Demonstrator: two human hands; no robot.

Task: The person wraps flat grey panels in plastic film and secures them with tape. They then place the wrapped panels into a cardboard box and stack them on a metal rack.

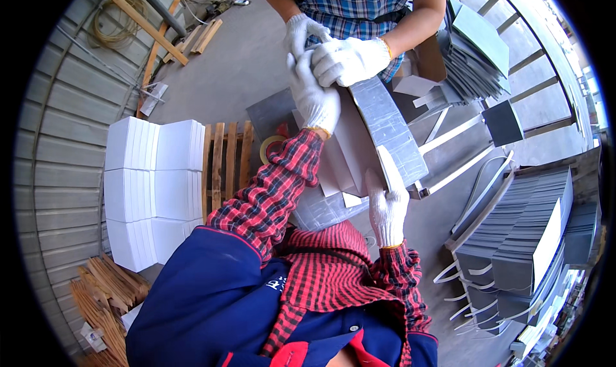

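Note:
A grey cardboard box (386, 126) with a paler inside lies on the worktable in front of me, its long side walls standing up. My left hand (314, 100), in a white knit glove, grips the box's far end; its fingers are partly hidden against the co-worker's gloves. My right hand (388, 209), also gloved, is closed round the near end of the box's wall, thumb inside. Across from me, the co-worker's gloved left hand (350, 60) and right hand (304, 34) press together at the box's far end. A roll of tape (272, 150) lies beside my left sleeve.
White stacked panels (131, 193) stand left beside a wooden pallet (226, 155). Wood strips (106, 303) lie at the lower left. Bundled grey sheets (520, 238) with loose straps stand at the right. More grey sheets (478, 52) rise behind the table at the far right.

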